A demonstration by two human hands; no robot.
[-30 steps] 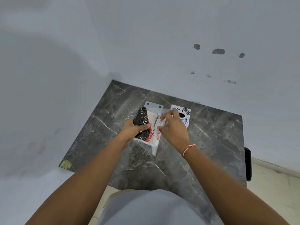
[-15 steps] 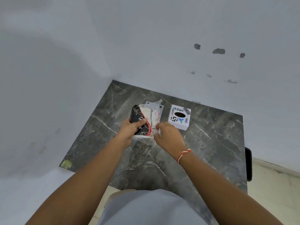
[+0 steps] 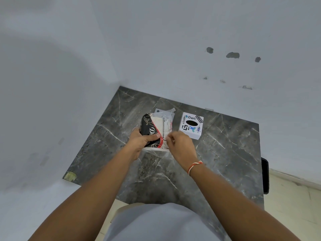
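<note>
A tissue pack (image 3: 157,129) in a clear wrapper with black, red and white print stands on the dark marble table (image 3: 217,157). My left hand (image 3: 140,142) grips its black left side, thumb across the front. My right hand (image 3: 180,146) pinches the wrapper at the pack's lower right edge. A loose flap of clear plastic sticks up at the pack's top. Right of it sits a white tissue box (image 3: 192,125) with stickers and an empty oval slot on top.
The table stands in a corner between two pale walls. A yellowish patch (image 3: 70,176) marks its near left corner. A black object (image 3: 265,175) hangs at the table's right edge. Pale floor shows at the right.
My right hand has pulled back from the pack's top to its lower right edge. The pack has tilted more upright, and the white box is now uncovered.
</note>
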